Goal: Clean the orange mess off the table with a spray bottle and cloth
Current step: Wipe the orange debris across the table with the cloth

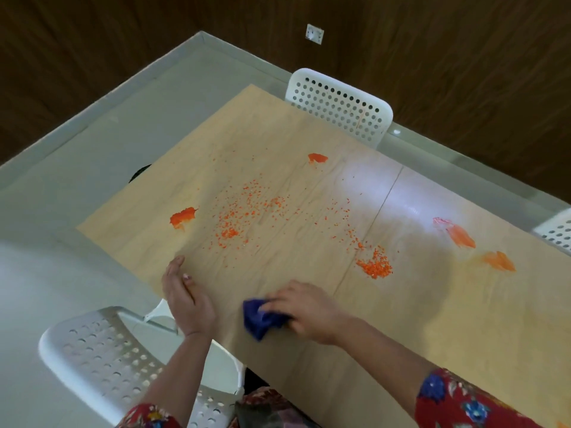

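A light wooden table [309, 143] carries orange mess: scattered crumbs [244, 208] in the middle, a crumb pile [375, 265] to the right, and smears at the left [183, 217], far side [317, 158] and right [462, 236]. My right hand [304, 312] grips a crumpled dark blue cloth [261, 318] on the tabletop near the front edge. My left hand [185, 291] rests with straight fingers on the table's near left edge, holding nothing. No spray bottle is in view.
A white perforated chair [102, 356] stands at the near left below my left arm. Another white chair [340, 103] is tucked in at the far side, and a third [556, 231] shows at the right edge. Grey floor and dark wood walls surround the table.
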